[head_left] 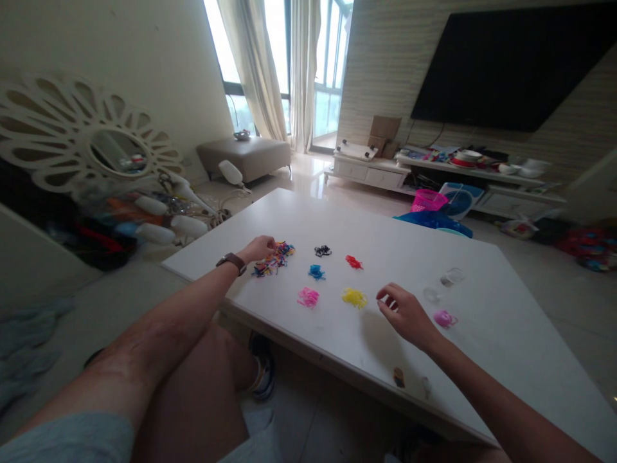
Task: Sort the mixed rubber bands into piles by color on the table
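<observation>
My left hand, with a watch on its wrist, reaches to a mixed pile of small coloured rubber bands. Its fingers are bent together at the pile's edge; what is between them is hidden. My right hand hovers over the table just right of the yellow bands, its fingers loosely curled and apart, with nothing seen in them. Sorted by colour, small heaps lie between the hands: black bands, blue bands, red bands and pink bands.
The white table carries a pink-purple item, a clear container and a clear round piece on the right. A small brown-black item lies near the front edge. Beyond stand a bench and pink basket.
</observation>
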The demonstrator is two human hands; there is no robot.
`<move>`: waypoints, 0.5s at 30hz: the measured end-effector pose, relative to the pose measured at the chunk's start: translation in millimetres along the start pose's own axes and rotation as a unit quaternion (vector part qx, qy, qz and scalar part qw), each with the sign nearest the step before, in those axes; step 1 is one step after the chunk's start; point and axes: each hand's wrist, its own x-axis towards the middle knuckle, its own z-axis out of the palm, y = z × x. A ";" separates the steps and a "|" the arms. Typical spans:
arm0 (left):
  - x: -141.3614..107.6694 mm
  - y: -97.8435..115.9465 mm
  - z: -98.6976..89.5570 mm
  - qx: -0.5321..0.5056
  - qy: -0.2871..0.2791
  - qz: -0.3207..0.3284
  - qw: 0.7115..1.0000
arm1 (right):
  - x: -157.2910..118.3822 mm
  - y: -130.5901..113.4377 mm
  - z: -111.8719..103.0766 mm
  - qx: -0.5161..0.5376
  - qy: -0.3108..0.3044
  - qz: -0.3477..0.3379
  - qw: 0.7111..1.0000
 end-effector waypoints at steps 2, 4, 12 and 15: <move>-0.4 0.2 1.4 0.002 -0.009 0.002 1.000 | 0.2 0.1 0.4 -0.003 -0.002 0.000 1.000; -0.1 0.0 2.9 0.008 -0.024 0.007 1.000 | 0.5 0.1 0.7 -0.004 -0.006 -0.001 1.000; 2.2 -1.3 14.3 0.021 -0.016 -0.009 1.000 | -0.2 -2.4 1.4 -0.008 -0.018 -0.002 1.000; 1.7 -2.2 20.1 0.014 -0.042 -0.025 0.999 | -0.7 -3.9 1.7 -0.010 -0.022 -0.002 1.000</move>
